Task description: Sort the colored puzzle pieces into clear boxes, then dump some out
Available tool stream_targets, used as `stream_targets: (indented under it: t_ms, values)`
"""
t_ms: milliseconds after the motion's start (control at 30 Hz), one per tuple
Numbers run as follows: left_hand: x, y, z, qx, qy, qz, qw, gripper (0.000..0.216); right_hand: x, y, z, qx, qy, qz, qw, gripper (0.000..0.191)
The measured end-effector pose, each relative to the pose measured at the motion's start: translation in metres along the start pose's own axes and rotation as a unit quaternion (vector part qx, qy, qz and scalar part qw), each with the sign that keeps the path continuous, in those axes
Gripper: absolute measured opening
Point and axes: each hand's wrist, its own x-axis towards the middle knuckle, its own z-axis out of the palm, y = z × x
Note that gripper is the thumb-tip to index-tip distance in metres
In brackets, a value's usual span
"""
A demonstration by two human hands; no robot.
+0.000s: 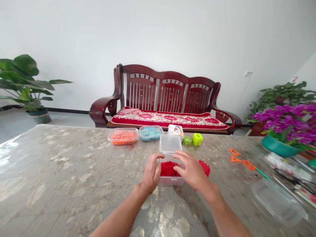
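A clear plastic box of red pieces (169, 171) stands on the marble table (61, 171) in front of me. My left hand (151, 172) curls round the box's left side. My right hand (190, 168) lies over its right half, fingers bent down into the red pieces; whether it holds any is hidden. A red spiky ball (205, 168) pokes out just beyond my right hand. The clear lid (170, 144) lies flat right behind the box.
Further back stand a box of orange pieces (123, 136), a box of blue pieces (150, 133), a small printed box (175, 130) and two green spiky balls (194, 139). Orange pieces (240, 160), a clear lid (277, 200) and a purple flower pot (278, 146) occupy the right.
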Motion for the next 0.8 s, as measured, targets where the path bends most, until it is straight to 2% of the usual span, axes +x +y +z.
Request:
stream_targets:
  t_ms: [167, 267, 400, 600, 733, 800]
  values:
    - [0.0, 0.001, 0.0, 0.003, 0.001, -0.002, 1.0, 0.027, -0.017, 0.016, -0.011, 0.004, 0.057, 0.034, 0.998, 0.029]
    - [0.0, 0.0, 0.0, 0.009, -0.002, -0.004, 1.0, 0.027, -0.033, 0.026, -0.021, -0.013, 0.076, 0.098, 0.992, 0.027]
    - [-0.001, -0.002, 0.0, 0.015, -0.002, -0.003, 1.0, 0.028, -0.059, 0.034, -0.022, -0.063, 0.031, 0.151, 0.986, 0.026]
    - [-0.001, -0.004, 0.001, 0.011, -0.003, -0.009, 1.0, 0.029, -0.079, 0.033, -0.005, -0.172, -0.056, 0.148, 0.972, 0.035]
    - [-0.001, -0.005, 0.0, 0.008, -0.003, -0.013, 1.0, 0.029, -0.08, 0.032, 0.004, -0.183, -0.078, 0.118, 0.973, 0.043]
    - [0.0, -0.005, -0.001, 0.008, -0.002, -0.018, 1.0, 0.028, -0.079, 0.03, 0.005, -0.18, -0.087, 0.108, 0.974, 0.039]
